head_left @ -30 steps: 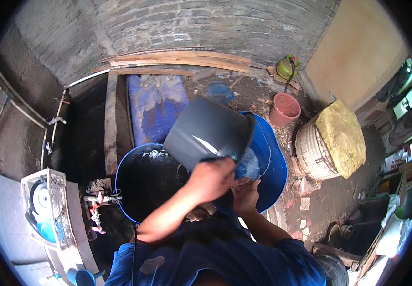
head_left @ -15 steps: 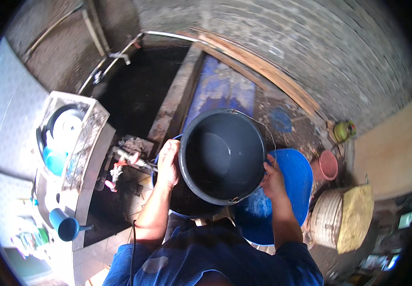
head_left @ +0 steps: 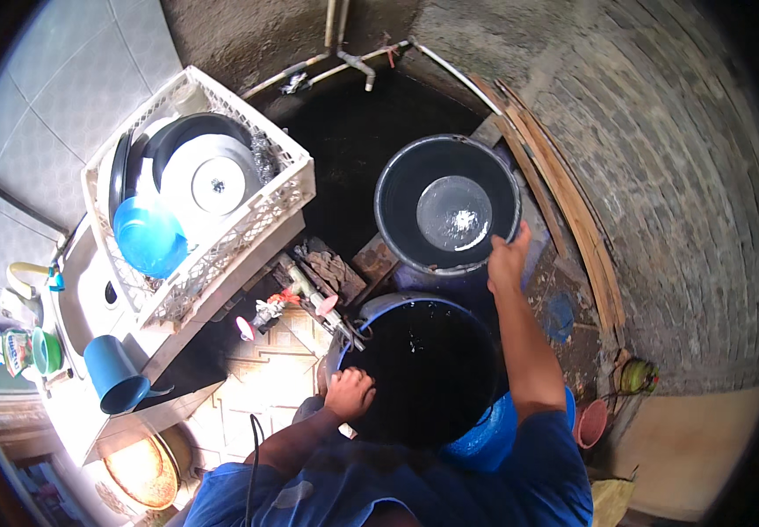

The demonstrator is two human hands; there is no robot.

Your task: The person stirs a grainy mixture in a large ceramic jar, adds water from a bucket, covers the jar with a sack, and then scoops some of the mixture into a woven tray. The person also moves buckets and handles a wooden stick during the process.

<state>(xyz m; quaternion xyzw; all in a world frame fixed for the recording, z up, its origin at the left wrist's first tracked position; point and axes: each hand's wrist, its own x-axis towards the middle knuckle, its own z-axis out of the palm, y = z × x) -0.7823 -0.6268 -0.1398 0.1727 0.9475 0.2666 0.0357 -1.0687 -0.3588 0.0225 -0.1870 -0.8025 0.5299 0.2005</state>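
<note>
A black bucket (head_left: 406, 230) stands tilted toward me at the edge of the dark water tank (head_left: 336, 123); whether it rests there or hangs cannot be told. My right hand (head_left: 509, 256) grips its near right rim, my arm stretched out. Inside, its wet bottom shines. Closer to me is a large blue-rimmed tub (head_left: 379, 305), its inside very dark. Over that tub's left rim my left hand (head_left: 350, 393) is closed, fingers curled inward. Part of a blue basin (head_left: 489, 432) shows beside the tub, largely covered by it and my right arm.
To the left, a white crate (head_left: 243, 233) of dishes and pans sits by the sink (head_left: 76, 285). A blue dipper (head_left: 114, 373) lies at the counter edge. Taps (head_left: 270, 312) jut toward the tub. Wooden planks (head_left: 564, 198) lean along the brick wall, and a pink basket (head_left: 590, 424) stands right.
The black bucket has moved forward and away from my body. My left hand has let go of it and taken the tub's rim. The view has swung left.
</note>
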